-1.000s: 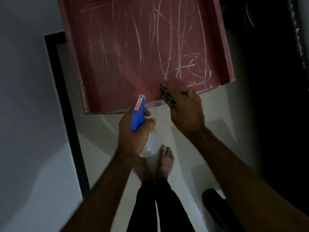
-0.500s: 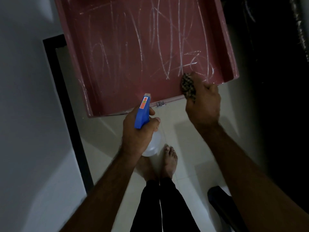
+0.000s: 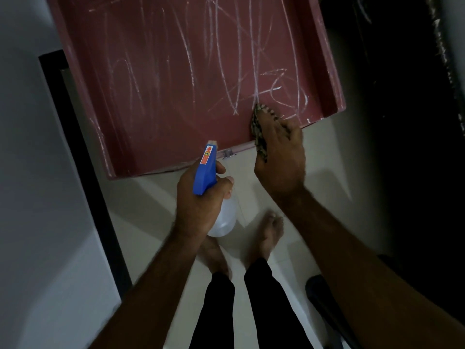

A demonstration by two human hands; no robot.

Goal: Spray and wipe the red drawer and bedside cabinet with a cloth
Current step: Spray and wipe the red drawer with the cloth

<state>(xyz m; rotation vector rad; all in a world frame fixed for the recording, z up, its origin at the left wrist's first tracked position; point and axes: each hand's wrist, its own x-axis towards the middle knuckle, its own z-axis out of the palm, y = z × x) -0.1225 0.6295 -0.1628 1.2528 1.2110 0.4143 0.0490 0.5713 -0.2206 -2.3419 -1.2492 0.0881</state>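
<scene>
While left hand [image 3: 197,207] grips sprayer [image 3: 205,172], cloth [image 3: 258,133] slid left.

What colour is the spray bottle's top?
Blue top, small orange label; head view.

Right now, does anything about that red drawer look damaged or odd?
The red drawer is covered inside with pale scribbled lines; chalk or scratches, I cannot tell. The right hand holds a patterned cloth against its near edge; the left hand holds a spray bottle.

drawer [image 3: 161,102]: red, white scribbles | cloth [image 3: 259,132]: dark-and-light patterned | spray bottle [image 3: 205,177]: blue head, clear body
</scene>
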